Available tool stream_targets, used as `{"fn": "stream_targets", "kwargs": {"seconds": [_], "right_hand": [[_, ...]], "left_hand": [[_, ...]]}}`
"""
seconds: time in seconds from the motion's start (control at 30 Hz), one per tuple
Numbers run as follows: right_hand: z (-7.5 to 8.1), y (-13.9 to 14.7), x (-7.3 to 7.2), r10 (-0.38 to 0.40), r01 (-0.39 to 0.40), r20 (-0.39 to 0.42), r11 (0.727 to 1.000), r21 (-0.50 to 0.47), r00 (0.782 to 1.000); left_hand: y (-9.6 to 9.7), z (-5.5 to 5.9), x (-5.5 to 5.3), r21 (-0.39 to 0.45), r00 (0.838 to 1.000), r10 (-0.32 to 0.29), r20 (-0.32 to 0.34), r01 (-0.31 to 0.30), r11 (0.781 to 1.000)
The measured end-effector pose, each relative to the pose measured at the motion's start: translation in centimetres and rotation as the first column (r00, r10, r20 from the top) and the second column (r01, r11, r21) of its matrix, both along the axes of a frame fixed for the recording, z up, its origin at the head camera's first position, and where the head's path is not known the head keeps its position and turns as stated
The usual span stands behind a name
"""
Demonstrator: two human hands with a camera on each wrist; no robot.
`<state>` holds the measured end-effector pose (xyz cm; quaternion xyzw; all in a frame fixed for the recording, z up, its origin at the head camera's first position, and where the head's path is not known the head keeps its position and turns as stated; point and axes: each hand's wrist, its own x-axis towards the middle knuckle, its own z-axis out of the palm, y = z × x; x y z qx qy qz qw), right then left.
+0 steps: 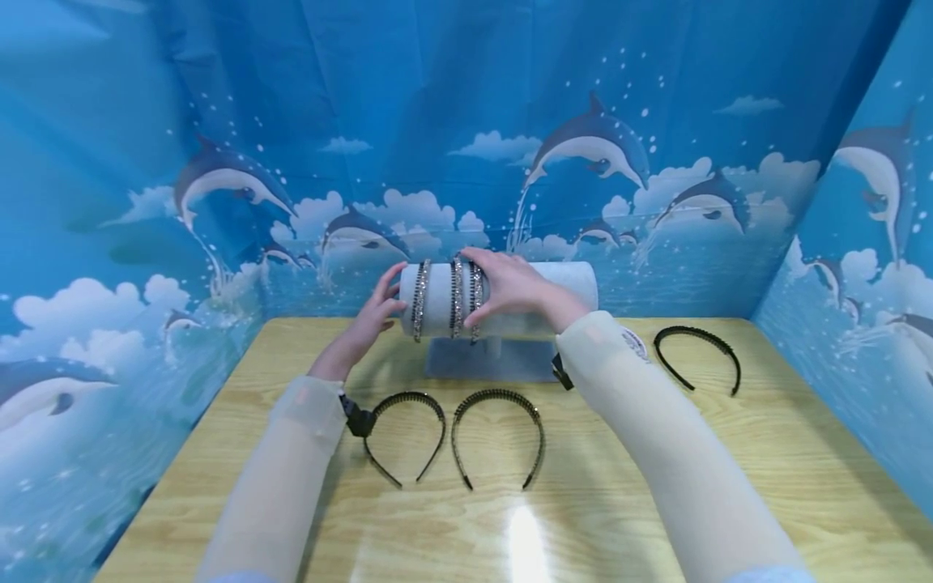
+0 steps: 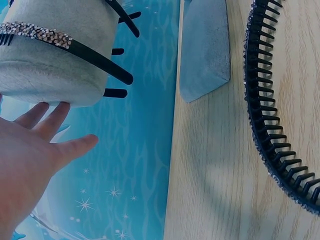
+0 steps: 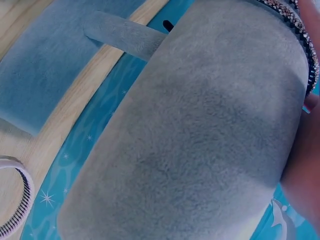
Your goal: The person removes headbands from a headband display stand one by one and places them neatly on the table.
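Observation:
A grey plush display roll (image 1: 572, 283) lies level on a stand with a flat base (image 1: 459, 360). Around its left half sit three glittery headbands: one near the end (image 1: 419, 300), one in the middle (image 1: 457, 300), and a third (image 1: 476, 291) close beside that. My right hand (image 1: 510, 283) grips the third headband, fingers over the top and thumb at the lower front. At the roll's left end, my left hand (image 1: 375, 309) has its fingers spread, fingertips against the end in the left wrist view. Dark headband tips (image 2: 116, 93) stick out below the roll.
Two toothed headbands, a left one (image 1: 440, 413) and a right one (image 1: 539, 421), lie on the wooden table (image 1: 598, 494) in front of the stand. Another headband (image 1: 729, 350) lies at the back right. A blue dolphin-print curtain (image 1: 437, 105) rises behind and along both sides.

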<state>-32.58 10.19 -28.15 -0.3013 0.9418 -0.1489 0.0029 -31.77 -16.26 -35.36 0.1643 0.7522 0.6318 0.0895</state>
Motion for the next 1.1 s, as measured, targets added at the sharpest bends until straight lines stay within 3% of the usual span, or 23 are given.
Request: {"fn": "stream_targets", "kwargs": {"seconds": [0.4, 0.6, 0.87, 0.97, 1.1], "right_hand": [[-0.1, 0.0, 0.2, -0.023, 0.022, 0.011, 0.997, 0.069, 1.000], [-0.4, -0.2, 0.2, -0.047, 0.048, -0.013, 0.996, 0.069, 0.999], [-0.5, 0.1, 0.3, -0.069, 0.071, -0.048, 0.997, 0.038, 0.996], [-0.5, 0.7, 0.3, -0.075, 0.075, -0.048, 0.997, 0.016, 0.996], [-0.5, 1.8, 0.3, -0.079, 0.080, -0.055, 0.997, 0.008, 0.995]], "left_hand": [[0.4, 1.3, 0.8, 0.014, 0.998, -0.018, 0.052, 0.017, 1.000], [0.1, 0.2, 0.2, 0.009, 1.000, -0.007, 0.009, 0.007, 1.000], [-0.1, 0.4, 0.3, -0.001, 1.000, 0.003, 0.014, -0.003, 1.000], [0.0, 0.7, 0.5, 0.002, 1.000, 0.001, 0.030, -0.001, 1.000], [0.4, 1.9, 1.5, 0.000, 0.999, -0.013, 0.030, 0.013, 1.000]]}}
